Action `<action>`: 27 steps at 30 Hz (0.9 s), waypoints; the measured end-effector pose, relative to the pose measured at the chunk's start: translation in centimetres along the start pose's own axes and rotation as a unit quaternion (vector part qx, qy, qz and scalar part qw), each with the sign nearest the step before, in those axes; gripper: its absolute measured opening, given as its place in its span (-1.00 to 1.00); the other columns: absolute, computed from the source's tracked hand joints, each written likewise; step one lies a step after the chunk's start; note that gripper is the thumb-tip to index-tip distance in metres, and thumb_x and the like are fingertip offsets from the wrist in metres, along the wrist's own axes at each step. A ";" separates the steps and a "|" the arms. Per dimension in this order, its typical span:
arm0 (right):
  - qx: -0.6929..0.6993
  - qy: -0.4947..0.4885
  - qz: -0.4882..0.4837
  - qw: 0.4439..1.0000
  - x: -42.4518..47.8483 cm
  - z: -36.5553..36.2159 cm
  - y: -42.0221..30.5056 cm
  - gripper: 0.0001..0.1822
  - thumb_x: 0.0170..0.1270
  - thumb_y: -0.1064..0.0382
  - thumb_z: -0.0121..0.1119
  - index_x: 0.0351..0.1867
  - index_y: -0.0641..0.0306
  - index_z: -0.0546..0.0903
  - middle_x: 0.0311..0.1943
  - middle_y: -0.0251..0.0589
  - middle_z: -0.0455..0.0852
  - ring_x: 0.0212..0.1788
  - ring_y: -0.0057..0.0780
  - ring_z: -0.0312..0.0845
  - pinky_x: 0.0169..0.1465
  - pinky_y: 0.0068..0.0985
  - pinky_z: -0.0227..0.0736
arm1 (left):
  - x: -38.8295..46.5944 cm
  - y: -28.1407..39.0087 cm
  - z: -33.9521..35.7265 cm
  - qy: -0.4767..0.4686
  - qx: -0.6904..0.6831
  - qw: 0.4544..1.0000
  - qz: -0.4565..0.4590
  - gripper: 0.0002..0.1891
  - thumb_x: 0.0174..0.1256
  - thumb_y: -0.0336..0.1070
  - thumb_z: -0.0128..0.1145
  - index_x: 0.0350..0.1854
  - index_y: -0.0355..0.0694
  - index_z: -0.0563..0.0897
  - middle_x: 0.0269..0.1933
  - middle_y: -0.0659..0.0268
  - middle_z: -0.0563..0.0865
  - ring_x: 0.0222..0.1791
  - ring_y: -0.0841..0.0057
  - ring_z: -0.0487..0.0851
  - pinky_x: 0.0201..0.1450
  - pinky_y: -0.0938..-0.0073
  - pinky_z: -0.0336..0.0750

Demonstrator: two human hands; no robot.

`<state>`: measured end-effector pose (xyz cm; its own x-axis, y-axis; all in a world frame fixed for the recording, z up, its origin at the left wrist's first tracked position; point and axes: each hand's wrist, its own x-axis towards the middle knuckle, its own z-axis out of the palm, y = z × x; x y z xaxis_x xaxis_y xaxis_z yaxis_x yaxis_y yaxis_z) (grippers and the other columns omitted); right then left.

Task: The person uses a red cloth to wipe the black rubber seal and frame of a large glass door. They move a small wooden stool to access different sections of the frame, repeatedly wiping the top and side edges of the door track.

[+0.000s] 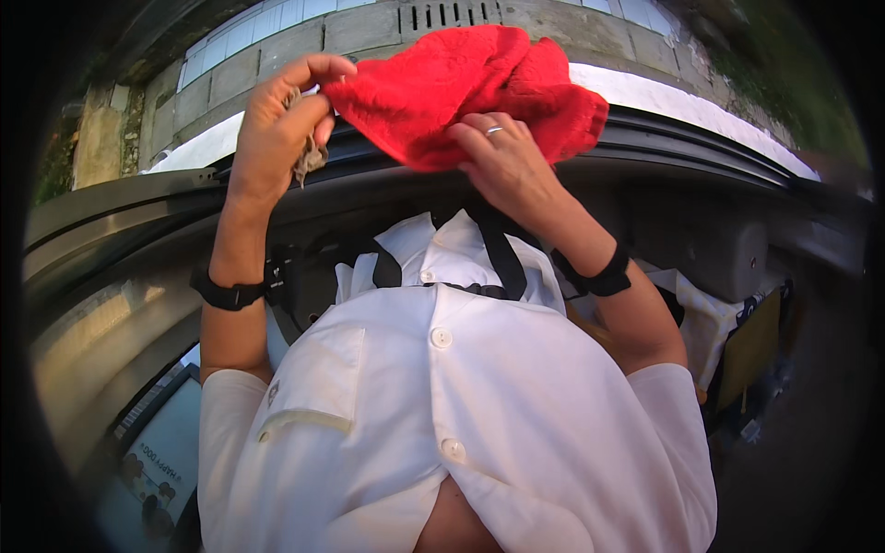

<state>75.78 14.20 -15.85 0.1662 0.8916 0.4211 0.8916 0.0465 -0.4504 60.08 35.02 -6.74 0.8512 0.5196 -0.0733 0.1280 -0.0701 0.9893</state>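
Observation:
A bright red plush cloth (470,83) is spread between my two hands, over a dark sliding-frame track. At its left corner, the fingers of my left hand (287,124) pinch the fabric; a crumpled grey-brown rag (311,157) is also tucked in that hand and hangs below the fingers. My right hand (505,152), with a ring on one finger, grips the lower edge of the red cloth, its fingertips partly hidden in the folds.
Dark metal tracks (677,142) and a white sill (691,104) run across in front. Beyond them lie concrete slabs (290,52) with a slotted drain cover (449,15). A framed picture (162,449) stands at lower left; a patterned cloth (705,304) hangs at right.

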 end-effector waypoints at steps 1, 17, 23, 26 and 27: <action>0.014 0.006 0.033 0.999 -0.4 -0.8 0.5 -0.69 0.12 0.36 0.24 -0.06 0.26 0.55 -0.12 -0.12 0.63 -0.02 -0.16 0.50 0.03 -0.30 0.37 | 0.9 0.3 -0.8 -0.013 -0.012 1.000 0.011 -0.75 0.28 -0.51 -0.04 -0.06 -0.27 0.63 -0.38 0.41 0.62 -0.56 0.87 0.43 -0.53 0.85 0.27; 0.548 0.055 0.303 0.778 1.3 -11.5 10.0 -0.73 0.44 0.28 0.06 0.02 0.43 0.58 -0.16 -0.30 0.70 -0.16 -0.64 0.61 -0.02 -0.66 0.51 | 6.1 4.7 0.4 0.047 0.201 0.977 -0.052 -0.84 0.31 -0.40 -0.15 -0.32 -0.23 0.54 -0.68 0.36 0.51 -0.81 0.68 0.40 -0.83 0.61 0.24; 0.195 0.151 0.146 0.958 4.7 -19.0 13.8 -0.72 0.40 0.33 0.09 0.09 0.31 0.60 -0.23 -0.38 0.72 -0.16 -0.68 0.58 -0.09 -0.67 0.47 | 8.3 4.9 2.5 0.018 0.179 0.980 0.080 -0.84 0.33 -0.38 -0.11 -0.32 -0.29 0.54 -0.70 0.44 0.44 -0.74 0.71 0.40 -0.69 0.60 0.24; 0.008 0.240 0.121 0.963 5.7 -22.8 10.0 -0.65 0.38 0.35 0.10 0.18 0.25 0.58 -0.10 -0.24 0.73 -0.09 -0.57 0.60 0.04 -0.61 0.46 | 8.3 6.1 3.4 0.033 0.241 0.941 0.237 -0.85 0.31 -0.41 -0.08 -0.27 -0.29 0.58 -0.65 0.41 0.50 -0.70 0.67 0.45 -0.64 0.56 0.32; -0.112 0.262 0.110 0.952 5.4 -22.9 7.7 -0.65 0.38 0.38 0.08 0.18 0.21 0.58 -0.10 -0.21 0.73 -0.10 -0.55 0.60 0.04 -0.59 0.47 | 7.4 6.7 3.9 0.013 0.218 0.952 0.214 -0.85 0.30 -0.41 -0.06 -0.26 -0.27 0.59 -0.62 0.37 0.55 -0.68 0.64 0.47 -0.61 0.53 0.36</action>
<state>93.20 9.07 1.02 0.4949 0.5188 0.6970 0.8684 -0.2662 -0.4184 69.18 35.07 -1.19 0.8604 0.3856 0.3331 -0.0233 -0.6232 0.7817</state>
